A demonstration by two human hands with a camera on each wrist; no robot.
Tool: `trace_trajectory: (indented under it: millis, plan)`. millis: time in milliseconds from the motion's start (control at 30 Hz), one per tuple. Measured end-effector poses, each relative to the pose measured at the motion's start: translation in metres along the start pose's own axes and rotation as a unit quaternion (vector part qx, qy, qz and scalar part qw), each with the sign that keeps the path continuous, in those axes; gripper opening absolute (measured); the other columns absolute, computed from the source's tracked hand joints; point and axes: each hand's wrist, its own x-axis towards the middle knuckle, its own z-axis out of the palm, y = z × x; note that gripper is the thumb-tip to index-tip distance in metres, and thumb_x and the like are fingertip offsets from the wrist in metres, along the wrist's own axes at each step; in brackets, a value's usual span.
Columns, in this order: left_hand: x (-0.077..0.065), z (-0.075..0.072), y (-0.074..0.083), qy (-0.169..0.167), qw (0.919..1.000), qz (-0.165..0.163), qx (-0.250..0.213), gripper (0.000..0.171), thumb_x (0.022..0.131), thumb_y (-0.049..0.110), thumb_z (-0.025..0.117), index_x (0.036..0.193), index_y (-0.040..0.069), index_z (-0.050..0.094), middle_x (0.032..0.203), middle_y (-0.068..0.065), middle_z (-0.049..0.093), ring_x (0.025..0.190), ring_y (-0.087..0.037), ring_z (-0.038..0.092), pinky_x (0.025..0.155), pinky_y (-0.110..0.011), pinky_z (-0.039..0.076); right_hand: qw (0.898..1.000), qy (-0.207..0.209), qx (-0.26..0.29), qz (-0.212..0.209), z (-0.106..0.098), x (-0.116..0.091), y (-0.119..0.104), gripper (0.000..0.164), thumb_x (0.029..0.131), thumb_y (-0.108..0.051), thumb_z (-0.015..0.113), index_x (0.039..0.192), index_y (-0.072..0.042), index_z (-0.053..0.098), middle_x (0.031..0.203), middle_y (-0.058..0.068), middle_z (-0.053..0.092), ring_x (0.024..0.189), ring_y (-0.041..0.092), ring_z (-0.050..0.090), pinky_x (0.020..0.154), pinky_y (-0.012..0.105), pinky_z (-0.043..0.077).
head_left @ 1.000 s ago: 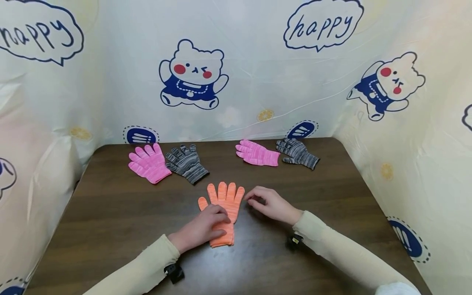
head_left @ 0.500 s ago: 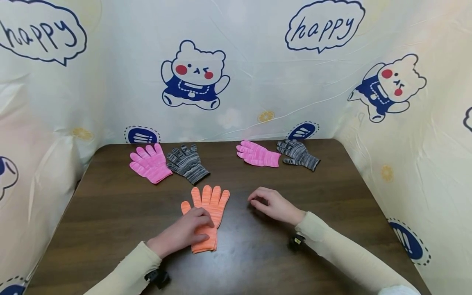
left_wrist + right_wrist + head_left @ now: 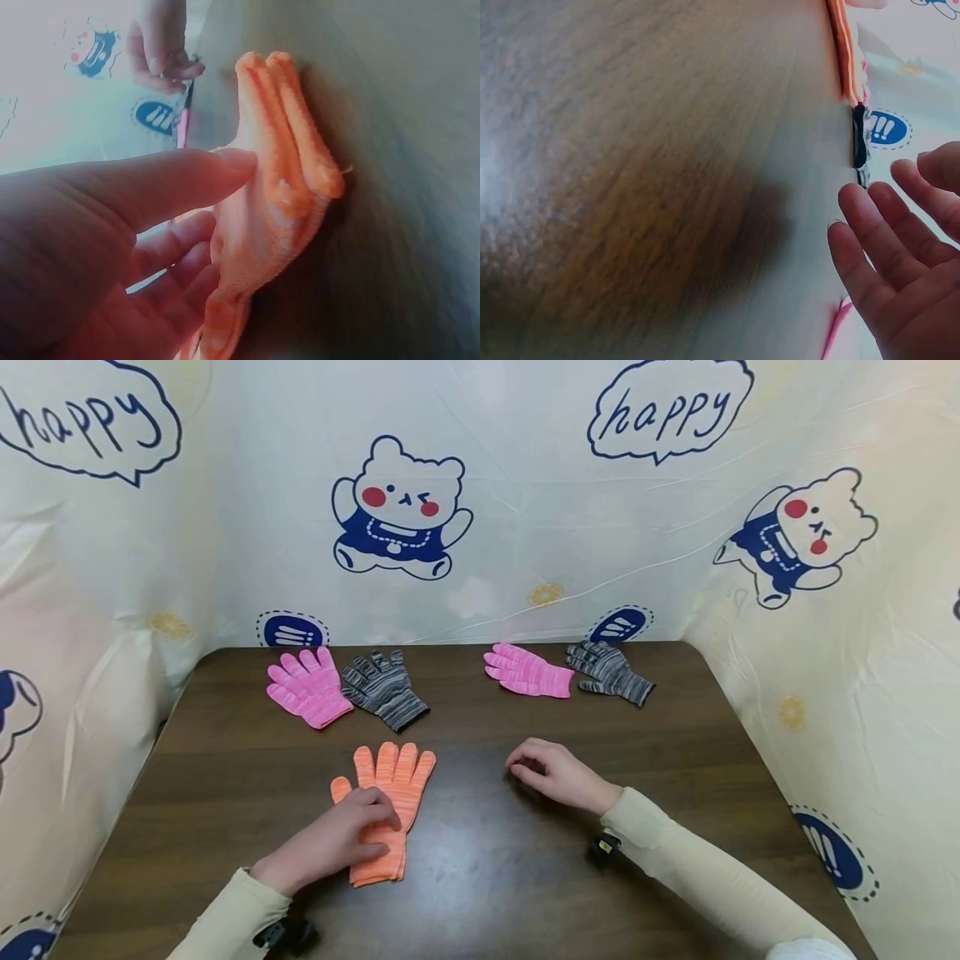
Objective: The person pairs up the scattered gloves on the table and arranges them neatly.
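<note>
Brown table (image 3: 510, 893): two pink gloves (image 3: 309, 688), two grey gloves (image 3: 386, 691); nearer, orange glove (image 3: 408, 793).

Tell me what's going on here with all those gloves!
A person has their left hand on an orange glove on the brown table, with the thumb and fingers touching it. Their right hand is off to the other side, loosely curled and holding nothing. Along the back of the table, a pink glove and a gray glove lie on the left, and another pink glove and another gray glove lie on the right.
</note>
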Motion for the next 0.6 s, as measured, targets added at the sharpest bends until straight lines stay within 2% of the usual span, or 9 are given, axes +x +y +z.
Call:
trace_trajectory:
  millis: [500, 600]
  plan:
    - [-0.040, -0.023, -0.020, -0.017, 0.9985, -0.051, -0.013, 0.025, 0.075, 0.016, 0.077, 0.092, 0.027, 0.063, 0.094, 0.011, 0.051, 0.089, -0.010, 0.047, 0.073, -0.025, 0.044, 1.000, -0.017, 0.005, 0.008, 0.000, 0.000, 0.005, 0.019, 0.093, -0.025, 0.058, 0.109, -0.016, 0.064, 0.101, -0.015, 0.058, 0.089, 0.004, 0.054, 0.080, 0.026, 0.048]
    - [-0.047, -0.027, -0.026, -0.017, 0.9986, -0.046, -0.019, 0.023, 0.076, 0.019, 0.077, 0.092, 0.027, 0.062, 0.094, 0.011, 0.050, 0.088, -0.010, 0.046, 0.071, -0.025, 0.044, 1.000, -0.017, 0.004, 0.010, 0.000, 0.000, 0.006, 0.019, 0.093, -0.025, 0.058, 0.109, -0.015, 0.064, 0.101, -0.015, 0.057, 0.089, 0.004, 0.054, 0.080, 0.025, 0.048]
